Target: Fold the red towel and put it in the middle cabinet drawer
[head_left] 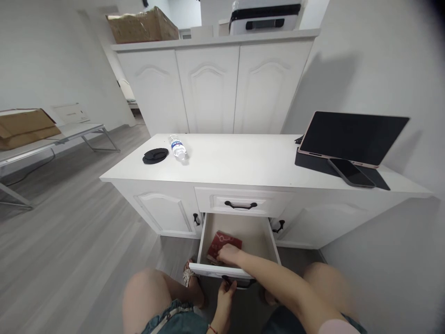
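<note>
The lower drawer (255, 232) of a white cabinet is pulled out in front of my knees. Inside it, at the left, lies a flat red cloth (222, 239) with a pale pattern. My right hand (229, 254) reaches over the drawer front, its fingers curled down on the near edge of that cloth. The fingertips are partly hidden. Below the drawer front, my left hand (225, 294) is closed around the left end of the black drawer handle (245, 284).
A shut upper drawer (243, 200) sits just above. On the white countertop (239, 160) are a water bottle (178, 147), a black round mat (155, 156), a tablet (351, 138) on a stand and a phone (351, 173). Cabinet doors with black handles flank the drawer.
</note>
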`<state>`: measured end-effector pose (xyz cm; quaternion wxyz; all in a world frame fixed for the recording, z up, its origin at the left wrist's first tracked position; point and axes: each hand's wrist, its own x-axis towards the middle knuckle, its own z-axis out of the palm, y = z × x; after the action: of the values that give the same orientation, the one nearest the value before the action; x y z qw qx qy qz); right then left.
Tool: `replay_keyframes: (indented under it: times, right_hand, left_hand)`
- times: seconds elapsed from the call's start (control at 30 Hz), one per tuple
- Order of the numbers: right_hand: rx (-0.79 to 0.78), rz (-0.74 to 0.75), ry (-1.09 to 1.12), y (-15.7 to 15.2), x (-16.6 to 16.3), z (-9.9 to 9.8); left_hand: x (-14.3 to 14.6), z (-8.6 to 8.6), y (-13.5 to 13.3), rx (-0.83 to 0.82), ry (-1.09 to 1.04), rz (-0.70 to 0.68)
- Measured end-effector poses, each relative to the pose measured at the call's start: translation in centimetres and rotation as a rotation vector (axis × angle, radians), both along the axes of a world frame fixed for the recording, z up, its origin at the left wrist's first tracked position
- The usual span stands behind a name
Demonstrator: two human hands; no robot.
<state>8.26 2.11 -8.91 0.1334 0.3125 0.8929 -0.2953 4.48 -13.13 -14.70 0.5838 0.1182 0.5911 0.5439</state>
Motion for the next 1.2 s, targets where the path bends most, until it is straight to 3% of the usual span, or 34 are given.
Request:
replay_keyframes:
  times: [0.23,0.4,0.7,0.97,1.2]
  right_hand:
    - [-0.006,0.100,0.034,0.4,3.1,-1.3]
    - [-0.028,0.031,0.116,1.1,4.2,-2.4]
    - [0.043,-0.118,0.153,2.9,1.2,-3.3]
    - [0.146,-0.286,0.106,5.1,-1.1,-4.0]
    - [0.218,-0.408,0.039,8.1,-2.6,-3.8]
  left_hand:
    - [0.0,-0.3,-0.2,-0.005,0.084,-0.034]
    - [0.0,-0.1,-0.2,-0.014,0.072,-0.031]
    - [0.0,-0.7,-0.2,-0.003,0.062,-0.028]
    - [0.8,0.1,0.0,0.003,0.045,0.065]
    - [0.6,-1.2,-0.1,-0.015,0.013,0.064]
